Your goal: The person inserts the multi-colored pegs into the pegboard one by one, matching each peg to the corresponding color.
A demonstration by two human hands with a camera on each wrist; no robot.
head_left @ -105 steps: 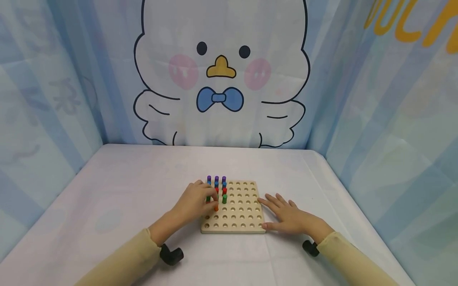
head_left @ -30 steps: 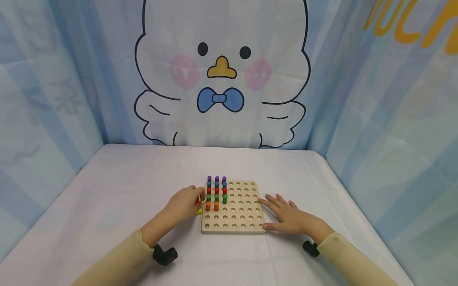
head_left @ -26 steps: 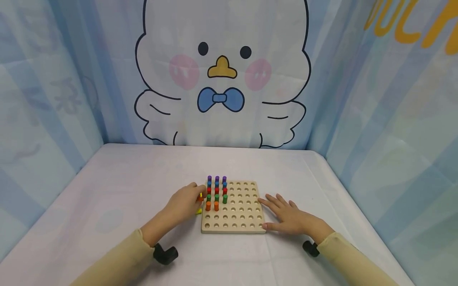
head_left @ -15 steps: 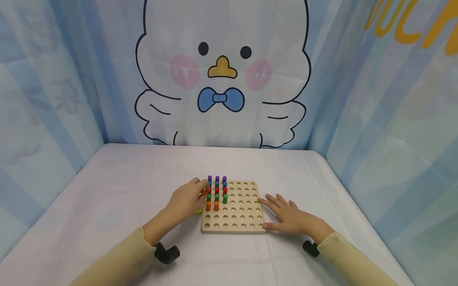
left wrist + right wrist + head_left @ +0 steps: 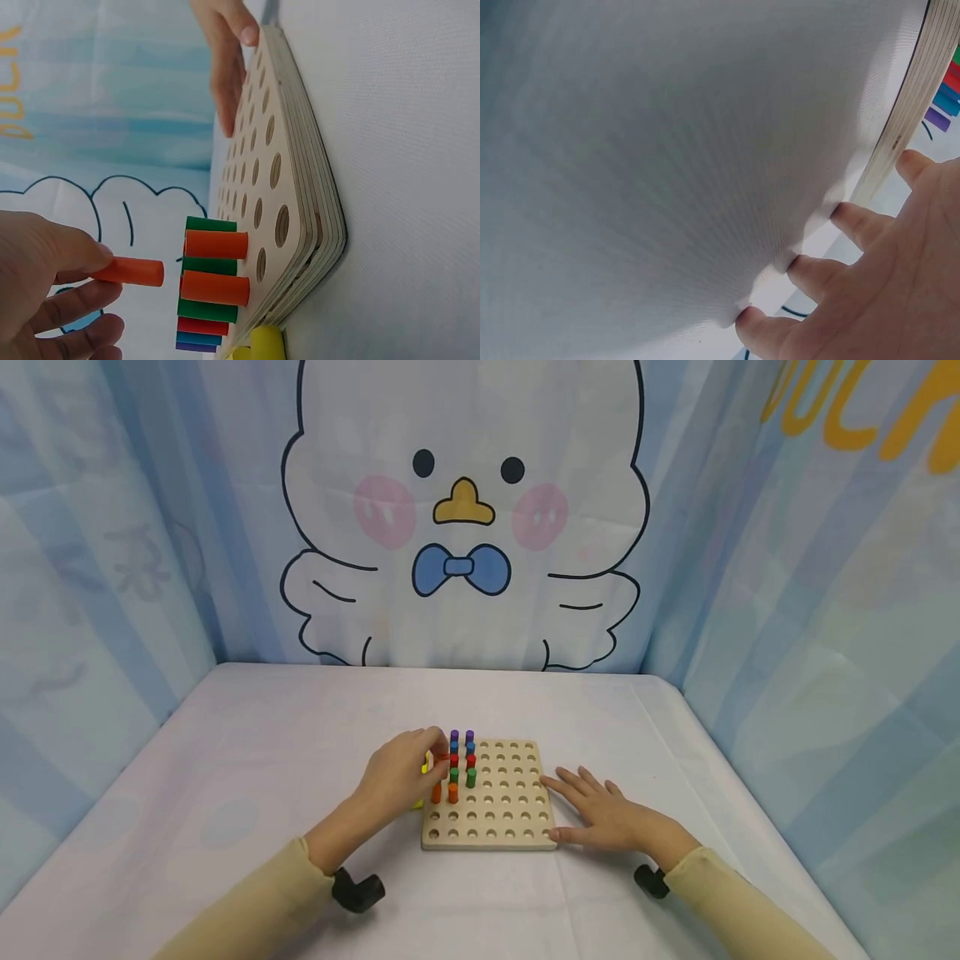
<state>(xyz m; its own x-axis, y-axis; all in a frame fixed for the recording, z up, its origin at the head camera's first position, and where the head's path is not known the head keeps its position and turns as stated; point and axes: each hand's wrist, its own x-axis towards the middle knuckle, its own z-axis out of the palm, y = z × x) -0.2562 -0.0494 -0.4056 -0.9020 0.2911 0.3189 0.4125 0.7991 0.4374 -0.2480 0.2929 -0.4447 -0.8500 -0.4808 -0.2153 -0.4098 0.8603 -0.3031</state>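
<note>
My left hand (image 5: 401,772) pinches an orange peg (image 5: 137,271) between thumb and fingertips, above the left side of a wooden pegboard (image 5: 517,810). In the left wrist view this peg is apart from the standing pegs. Upright in the board's left columns are purple (image 5: 469,735), blue (image 5: 470,748), red (image 5: 471,762) and green pegs (image 5: 471,778), in rows by colour. Two orange pegs (image 5: 453,793) stand in the row nearer me. The hand hides part of the left column. My right hand (image 5: 603,814) lies with fingers spread, touching the board's right edge.
Yellow pegs (image 5: 268,343) lie by the board's left edge, partly behind the left hand. A white cloth (image 5: 300,710) covers the table. Printed curtains (image 5: 465,627) close it in at the back and sides. Bare holes fill the board's right and near parts.
My left hand let go of an orange peg in the board, went to the left edge and picked up another. It has since moved right and away over the board. My right hand stayed still.
</note>
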